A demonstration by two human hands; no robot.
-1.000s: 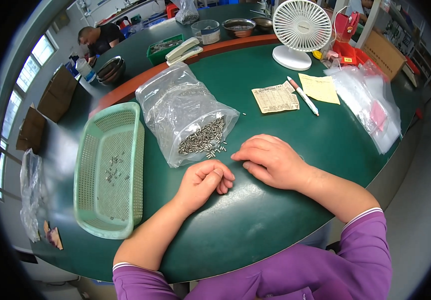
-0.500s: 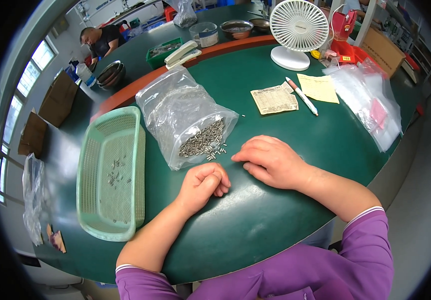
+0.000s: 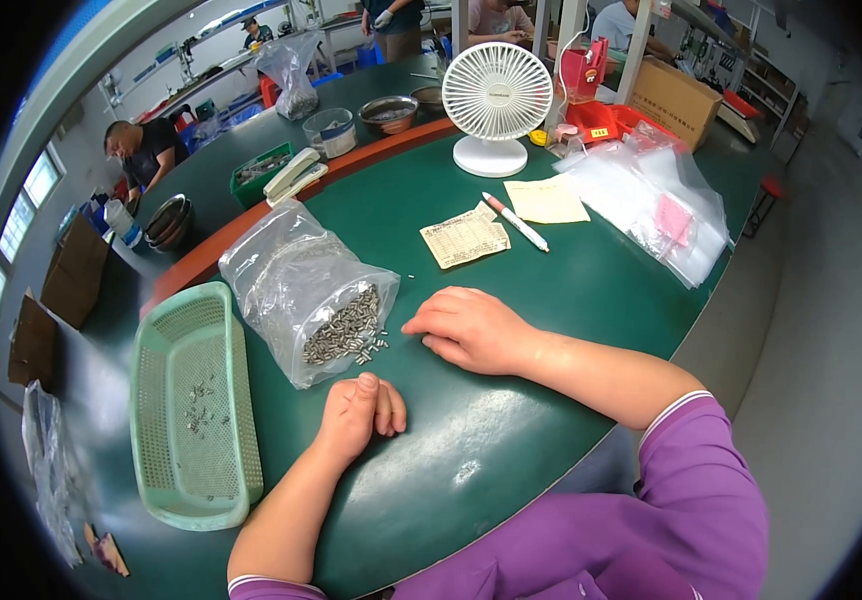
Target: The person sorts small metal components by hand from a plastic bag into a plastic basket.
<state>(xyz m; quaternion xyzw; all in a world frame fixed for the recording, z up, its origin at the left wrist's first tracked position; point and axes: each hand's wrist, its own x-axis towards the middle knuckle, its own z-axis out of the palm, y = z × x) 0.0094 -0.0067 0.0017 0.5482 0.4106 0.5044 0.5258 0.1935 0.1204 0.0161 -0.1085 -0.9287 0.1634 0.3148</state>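
Note:
A clear plastic bag lies on the green table with its mouth toward me. Small metal pins fill the mouth, and several have spilled onto the table. Just in front of the bag is my left hand, its fingers curled in and its thumb raised; whatever the palm may hold is hidden. My right hand rests on the table right of the spilled pins, palm down, fingers stretched out and slightly bent. To the left stands a pale green mesh basket with several small metal pieces on its bottom.
Beyond my hands lie a printed slip, a pen and a yellow paper. A white fan stands at the back. Clear bags lie at the right. Past the red ledge are bowls and a stapler.
The view has turned, so the table things sit farther left and lower. My left thumb has lifted off the curled fingers. My right hand keeps nearly the same pose beside the pins.

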